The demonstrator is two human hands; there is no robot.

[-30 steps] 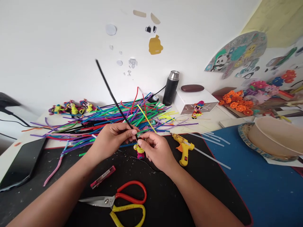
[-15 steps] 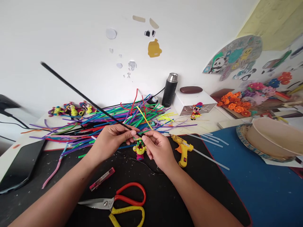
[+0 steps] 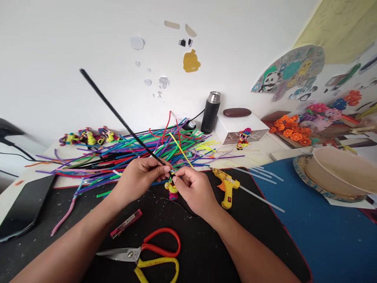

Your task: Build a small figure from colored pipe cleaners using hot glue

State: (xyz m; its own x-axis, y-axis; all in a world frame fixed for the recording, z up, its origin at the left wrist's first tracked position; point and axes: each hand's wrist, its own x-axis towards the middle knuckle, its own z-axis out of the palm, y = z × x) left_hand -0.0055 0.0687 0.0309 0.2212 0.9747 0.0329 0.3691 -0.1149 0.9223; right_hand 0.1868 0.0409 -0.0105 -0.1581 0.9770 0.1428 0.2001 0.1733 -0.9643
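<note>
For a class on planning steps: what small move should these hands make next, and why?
Perhaps the right hand should bend the lower end of the black stem while the left hand steadies it: both hands' fingers gather there, and the long upper part sticks out free.

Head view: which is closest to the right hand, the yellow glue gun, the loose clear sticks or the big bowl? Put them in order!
Nearest to the right hand first:
1. Yellow glue gun, just right of it
2. Loose clear sticks, farther right
3. Big bowl, far right
</note>
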